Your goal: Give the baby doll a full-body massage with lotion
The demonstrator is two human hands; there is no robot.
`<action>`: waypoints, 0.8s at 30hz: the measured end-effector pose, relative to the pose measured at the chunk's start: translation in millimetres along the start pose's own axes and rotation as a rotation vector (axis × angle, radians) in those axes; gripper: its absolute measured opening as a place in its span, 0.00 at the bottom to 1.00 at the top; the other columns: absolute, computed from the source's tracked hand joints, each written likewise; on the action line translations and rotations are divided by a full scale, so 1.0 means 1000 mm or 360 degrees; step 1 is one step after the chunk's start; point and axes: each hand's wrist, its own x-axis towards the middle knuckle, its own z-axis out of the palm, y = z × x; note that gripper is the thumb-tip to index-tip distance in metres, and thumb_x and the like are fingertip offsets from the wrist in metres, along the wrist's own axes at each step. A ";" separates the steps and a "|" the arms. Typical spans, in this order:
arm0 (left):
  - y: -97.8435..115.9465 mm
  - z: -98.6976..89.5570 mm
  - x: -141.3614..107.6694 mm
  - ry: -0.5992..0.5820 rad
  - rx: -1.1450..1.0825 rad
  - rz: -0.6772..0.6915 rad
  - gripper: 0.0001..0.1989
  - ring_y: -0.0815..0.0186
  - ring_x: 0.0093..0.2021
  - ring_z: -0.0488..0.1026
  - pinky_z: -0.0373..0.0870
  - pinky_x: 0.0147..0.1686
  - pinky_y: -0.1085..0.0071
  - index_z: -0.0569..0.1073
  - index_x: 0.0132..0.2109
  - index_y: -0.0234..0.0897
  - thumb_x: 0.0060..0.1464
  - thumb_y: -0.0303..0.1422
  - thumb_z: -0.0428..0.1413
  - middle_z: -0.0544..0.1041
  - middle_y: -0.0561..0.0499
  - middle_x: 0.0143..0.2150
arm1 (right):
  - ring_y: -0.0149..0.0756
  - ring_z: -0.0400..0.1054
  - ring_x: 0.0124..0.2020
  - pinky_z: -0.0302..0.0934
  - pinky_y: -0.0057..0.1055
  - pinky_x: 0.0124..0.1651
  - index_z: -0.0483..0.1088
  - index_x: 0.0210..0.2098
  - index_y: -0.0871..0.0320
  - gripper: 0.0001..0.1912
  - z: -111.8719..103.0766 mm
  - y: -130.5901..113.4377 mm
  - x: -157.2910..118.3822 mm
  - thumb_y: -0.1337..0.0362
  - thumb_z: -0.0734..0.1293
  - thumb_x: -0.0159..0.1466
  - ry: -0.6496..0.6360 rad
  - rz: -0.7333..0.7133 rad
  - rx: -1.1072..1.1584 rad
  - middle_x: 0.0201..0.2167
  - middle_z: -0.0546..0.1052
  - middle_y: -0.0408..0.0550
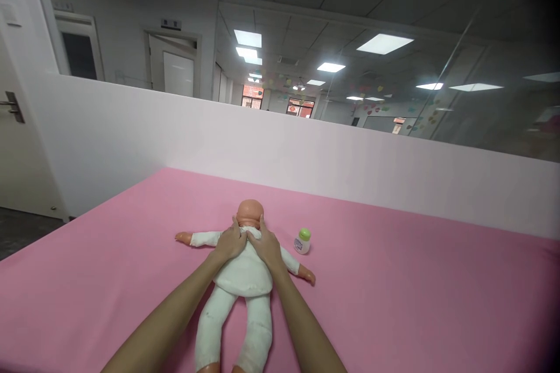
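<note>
A baby doll point(247, 277) in white clothes lies stretched out on a pink padded surface point(394, 297), arms spread to both sides. Its bald head point(250, 210) points away from me; no face shows, and folds cross the nape. My left hand point(230, 242) rests on the doll's upper back at the left shoulder, index finger stretched toward the neck. Mirroring it, my right hand point(266, 245) lies on the right shoulder. Both thumbs point inward and almost meet below the neck. The other fingers are partly hidden. Right of the doll stands a small jar point(302, 241) with a green lid.
A low white wall point(306, 151) runs behind the pink surface, with a glass pane point(341, 87) above it. At the far left is a door with a dark handle point(15, 106). The pink surface's left edge drops to a dark floor point(17, 233).
</note>
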 end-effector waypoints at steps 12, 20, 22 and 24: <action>0.005 0.004 -0.016 0.0581 0.0525 0.0586 0.22 0.46 0.70 0.60 0.64 0.63 0.52 0.74 0.59 0.31 0.60 0.22 0.50 0.61 0.34 0.72 | 0.52 0.58 0.70 0.55 0.45 0.67 0.54 0.72 0.65 0.34 0.007 0.008 -0.007 0.54 0.59 0.72 -0.0049 -0.0284 -0.0252 0.72 0.59 0.63; 0.018 -0.012 -0.038 0.0186 0.0329 0.0488 0.19 0.53 0.55 0.76 0.71 0.55 0.58 0.77 0.53 0.36 0.63 0.25 0.46 0.78 0.39 0.56 | 0.49 0.61 0.68 0.51 0.48 0.70 0.66 0.66 0.61 0.25 0.005 -0.001 -0.032 0.64 0.55 0.73 -0.0051 -0.0533 -0.0301 0.68 0.67 0.60; 0.014 -0.011 -0.045 0.0095 0.0221 0.0458 0.22 0.53 0.64 0.70 0.65 0.63 0.57 0.73 0.61 0.36 0.64 0.27 0.45 0.73 0.39 0.65 | 0.48 0.56 0.71 0.46 0.50 0.73 0.64 0.68 0.62 0.27 0.006 0.002 -0.038 0.65 0.54 0.72 -0.0147 -0.0534 -0.0216 0.70 0.64 0.59; 0.007 -0.006 -0.049 0.0004 0.0128 0.0476 0.26 0.55 0.72 0.59 0.55 0.70 0.56 0.67 0.67 0.35 0.65 0.29 0.44 0.64 0.41 0.72 | 0.47 0.50 0.74 0.42 0.50 0.74 0.60 0.71 0.62 0.28 0.006 0.005 -0.041 0.63 0.54 0.73 -0.0263 -0.0501 -0.0138 0.72 0.59 0.58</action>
